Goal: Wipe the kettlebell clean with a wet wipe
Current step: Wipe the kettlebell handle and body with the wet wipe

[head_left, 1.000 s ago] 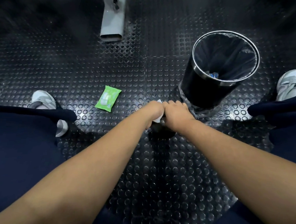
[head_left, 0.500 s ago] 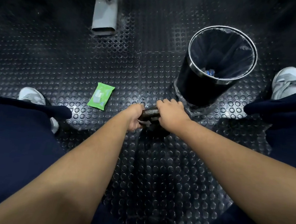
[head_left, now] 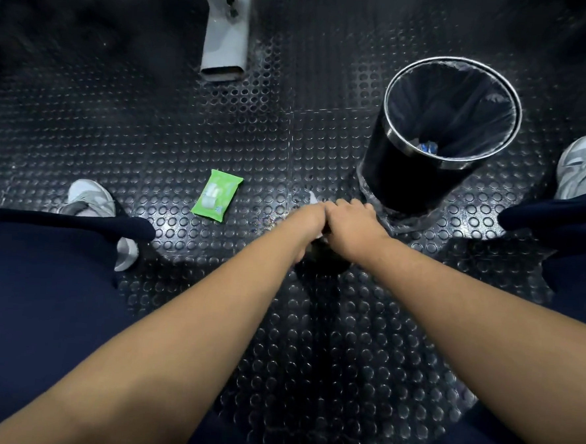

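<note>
The kettlebell stands on the studded black rubber floor, between the person's 2 feet and just in front of the base of a black bin. Only a dark, rounded part of its body shows, below the wrists; the handle and top are hidden under the 2 hands. I cannot tell which way the handle's long axis runs or which way it points.

The left hand and the right hand meet knuckle to knuckle over the top of the weight. The left hand is curled around a white wet wipe: 1 corner sticks up past its knuckles and another scrap shows between the 2 hands. The right hand's fingers curl down over the far side of the kettlebell's top, gripping it.

To the left, apart from the hands, a green pack of wipes lies flat, its long axis tilted up to the right. The bin has a clear liner and some small blue scraps inside. A grey metal leg rests on the floor at the top. A grey shoe sits at the left and another at the right, above dark blue trouser legs.
</note>
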A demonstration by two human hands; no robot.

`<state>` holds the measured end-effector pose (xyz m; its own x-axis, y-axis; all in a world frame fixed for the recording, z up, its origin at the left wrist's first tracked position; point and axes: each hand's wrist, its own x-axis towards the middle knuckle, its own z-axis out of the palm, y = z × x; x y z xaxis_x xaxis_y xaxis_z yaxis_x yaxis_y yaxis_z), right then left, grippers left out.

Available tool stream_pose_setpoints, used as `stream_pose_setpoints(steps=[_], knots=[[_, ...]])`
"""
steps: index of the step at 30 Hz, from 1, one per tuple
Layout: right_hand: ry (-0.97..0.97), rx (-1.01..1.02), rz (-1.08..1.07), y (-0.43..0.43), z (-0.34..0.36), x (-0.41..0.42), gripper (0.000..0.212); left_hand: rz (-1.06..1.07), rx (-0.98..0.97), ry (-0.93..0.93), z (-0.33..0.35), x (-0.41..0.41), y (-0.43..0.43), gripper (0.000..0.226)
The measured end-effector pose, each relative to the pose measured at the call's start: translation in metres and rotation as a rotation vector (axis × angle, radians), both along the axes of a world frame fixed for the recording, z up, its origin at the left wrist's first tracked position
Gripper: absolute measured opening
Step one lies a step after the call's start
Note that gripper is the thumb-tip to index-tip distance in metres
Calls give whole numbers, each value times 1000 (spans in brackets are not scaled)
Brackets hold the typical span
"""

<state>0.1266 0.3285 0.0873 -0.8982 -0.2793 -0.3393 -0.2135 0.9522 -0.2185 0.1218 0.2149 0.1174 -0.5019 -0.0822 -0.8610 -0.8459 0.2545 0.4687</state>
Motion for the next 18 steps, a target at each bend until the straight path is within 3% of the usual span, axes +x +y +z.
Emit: stream_pose_setpoints(steps=[2, 4, 6, 9, 11, 13, 15, 18], knots=[[-2, 40, 4, -1, 0, 0, 56, -4, 4, 20, -63, -6, -5, 78], [7, 76, 12, -2, 0, 1, 56, 123, -93, -7, -150, -24, -12, 125], [16, 72, 14, -2, 1, 2, 50, 168, -162, -47, -191, -38, -17, 138], [-1, 24, 3, -1, 2, 1, 45, 273, -143, -34, -178, -33, -19, 146], [3, 8, 2, 0, 1, 1, 41, 296, -114, -28, -126, -24, -6, 126], [13, 9, 10, 1, 1, 0, 38, 234, -79, 10, -54, -10, -2, 77], [7, 18, 12, 0, 2, 1, 36, 215, -96, 68, -27, -8, -3, 33], [16, 18, 8, 0, 4, 1, 34, 223, -120, 44, -38, -15, -15, 25]])
